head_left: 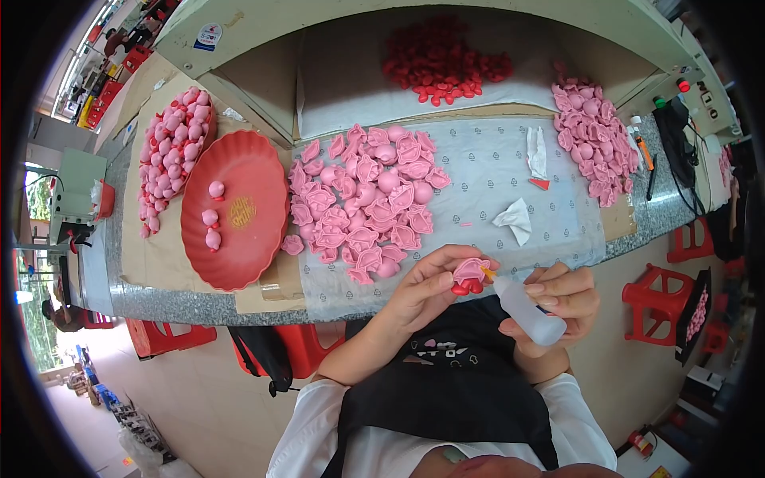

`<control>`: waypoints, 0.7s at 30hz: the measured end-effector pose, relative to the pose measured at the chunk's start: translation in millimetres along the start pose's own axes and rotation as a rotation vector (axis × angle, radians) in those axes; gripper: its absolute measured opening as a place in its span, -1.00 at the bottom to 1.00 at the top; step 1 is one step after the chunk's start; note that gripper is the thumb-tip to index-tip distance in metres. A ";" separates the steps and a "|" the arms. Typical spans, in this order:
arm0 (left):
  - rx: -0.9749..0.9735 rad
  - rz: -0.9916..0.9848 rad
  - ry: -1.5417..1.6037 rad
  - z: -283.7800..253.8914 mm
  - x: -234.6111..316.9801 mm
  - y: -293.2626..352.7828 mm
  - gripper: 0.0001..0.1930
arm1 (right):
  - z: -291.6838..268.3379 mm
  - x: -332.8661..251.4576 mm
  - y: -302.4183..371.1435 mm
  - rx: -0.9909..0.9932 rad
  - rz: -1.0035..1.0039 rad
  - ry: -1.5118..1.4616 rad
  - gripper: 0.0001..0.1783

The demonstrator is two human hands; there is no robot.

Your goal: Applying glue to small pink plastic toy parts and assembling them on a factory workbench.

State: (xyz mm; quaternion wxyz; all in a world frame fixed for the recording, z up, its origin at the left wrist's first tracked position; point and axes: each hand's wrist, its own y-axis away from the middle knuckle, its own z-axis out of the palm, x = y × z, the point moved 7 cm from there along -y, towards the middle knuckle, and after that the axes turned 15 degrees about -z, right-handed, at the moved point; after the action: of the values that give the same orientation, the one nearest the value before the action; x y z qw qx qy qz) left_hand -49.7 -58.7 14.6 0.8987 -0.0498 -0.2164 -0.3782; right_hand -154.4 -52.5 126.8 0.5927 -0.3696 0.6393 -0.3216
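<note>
Above my lap, at the table's near edge, my left hand pinches a small pink moulded piece. Red rounded parts show at its lower side. My right hand is wrapped round a translucent squeeze bottle, tilted toward the left. Its yellow nozzle is at the pink piece; I cannot tell if it touches. A wide heap of pink hollow pieces and rounded pieces lies on the printed sheet beyond my left hand.
A red scalloped tray at left holds a few pink-and-red pieces. Beside it is a pile of similar pieces. Red pieces lie inside the cabinet, more pink ones at right. A crumpled tissue lies nearby.
</note>
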 end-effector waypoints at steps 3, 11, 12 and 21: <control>0.001 0.004 -0.003 -1.1 1.5 0.6 -0.60 | -2.3 1.3 0.8 0.015 -0.008 -0.004 -0.49; 0.003 0.007 0.037 -1.8 1.7 1.4 -0.59 | -5.6 1.1 0.9 0.065 -0.025 0.020 -0.49; 0.005 0.007 0.044 -1.9 1.7 1.5 -0.59 | -6.9 1.2 1.8 0.066 -0.020 0.037 -0.49; -0.084 0.030 0.099 -1.7 2.0 0.8 -0.59 | -9.7 2.7 4.1 0.162 -0.032 0.014 -0.49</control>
State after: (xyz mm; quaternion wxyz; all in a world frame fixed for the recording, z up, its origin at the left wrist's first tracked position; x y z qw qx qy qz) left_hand -47.3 -59.9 14.0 0.9109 -0.0721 -0.1550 -0.3755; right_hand -164.5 -52.9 122.8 0.6110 -0.3282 0.6093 -0.3843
